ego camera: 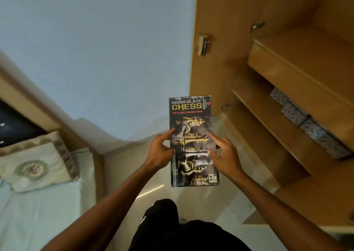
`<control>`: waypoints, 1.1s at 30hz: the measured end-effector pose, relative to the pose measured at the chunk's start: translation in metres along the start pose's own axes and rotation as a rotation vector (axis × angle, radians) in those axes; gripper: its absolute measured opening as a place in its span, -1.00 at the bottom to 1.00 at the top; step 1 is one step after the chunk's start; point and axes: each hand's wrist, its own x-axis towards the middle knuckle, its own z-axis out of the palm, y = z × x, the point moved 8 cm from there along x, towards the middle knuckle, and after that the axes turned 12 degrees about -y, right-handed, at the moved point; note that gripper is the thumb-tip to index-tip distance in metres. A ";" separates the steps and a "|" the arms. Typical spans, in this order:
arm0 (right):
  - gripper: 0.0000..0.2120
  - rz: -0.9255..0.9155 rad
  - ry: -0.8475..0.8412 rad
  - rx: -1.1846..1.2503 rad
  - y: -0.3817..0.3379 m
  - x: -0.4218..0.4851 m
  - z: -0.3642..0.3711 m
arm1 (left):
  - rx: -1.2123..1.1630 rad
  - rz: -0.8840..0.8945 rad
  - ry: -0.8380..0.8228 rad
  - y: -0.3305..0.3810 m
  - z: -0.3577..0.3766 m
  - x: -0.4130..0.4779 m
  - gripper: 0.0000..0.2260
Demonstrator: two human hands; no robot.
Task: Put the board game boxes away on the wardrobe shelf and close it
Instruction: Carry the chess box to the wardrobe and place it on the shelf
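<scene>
A dark chess game box (192,114), printed with gold and silver pieces, is held flat in front of me at centre. My left hand (160,152) grips its left edge with the thumb on top. On the right edge, my right hand (225,155) holds the box, fingers spread over the lid. The open wooden wardrobe (220,68) stands to the right, its shelves (272,116) at about box height and a little apart from the box. Grey patterned boxes (304,120) sit on one shelf.
The wardrobe door (208,16) stands open just behind the chess box. A bed with a pale sheet (38,212) and a cushion (34,166) lies at the left. Light tiled floor (191,199) shows below my arms.
</scene>
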 end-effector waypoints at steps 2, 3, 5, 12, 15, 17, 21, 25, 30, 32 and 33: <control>-0.43 0.028 0.036 0.009 0.012 0.041 -0.016 | 0.014 0.007 -0.036 0.013 -0.004 0.053 -0.36; -0.43 0.043 0.060 0.007 0.019 0.061 -0.026 | 0.020 0.018 -0.056 0.019 -0.003 0.082 -0.37; -0.44 0.079 0.102 0.019 0.031 0.093 -0.043 | 0.028 0.047 -0.089 0.034 -0.002 0.127 -0.38; -0.46 0.177 0.284 0.078 0.068 0.191 -0.120 | 0.110 0.131 -0.265 0.104 0.020 0.294 -0.41; -0.48 0.209 0.382 0.087 0.088 0.221 -0.160 | 0.098 0.207 -0.377 0.150 0.048 0.349 -0.48; -0.49 0.206 0.434 0.069 0.098 0.238 -0.187 | 0.099 0.298 -0.453 0.179 0.067 0.381 -0.52; -0.50 0.229 0.524 0.090 0.145 0.287 -0.260 | 0.081 0.317 -0.537 0.222 0.120 0.472 -0.56; -0.53 0.195 0.558 0.123 0.191 0.341 -0.334 | 0.002 0.354 -0.500 0.270 0.166 0.554 -0.46; -0.61 0.231 0.509 0.036 0.242 0.409 -0.433 | -0.045 0.289 -0.445 0.308 0.228 0.652 -0.57; -0.66 0.238 0.486 0.019 0.261 0.435 -0.469 | 0.046 0.247 -0.464 0.321 0.253 0.688 -0.55; -0.70 0.247 0.486 0.020 0.271 0.446 -0.483 | 0.094 0.241 -0.494 0.327 0.263 0.702 -0.48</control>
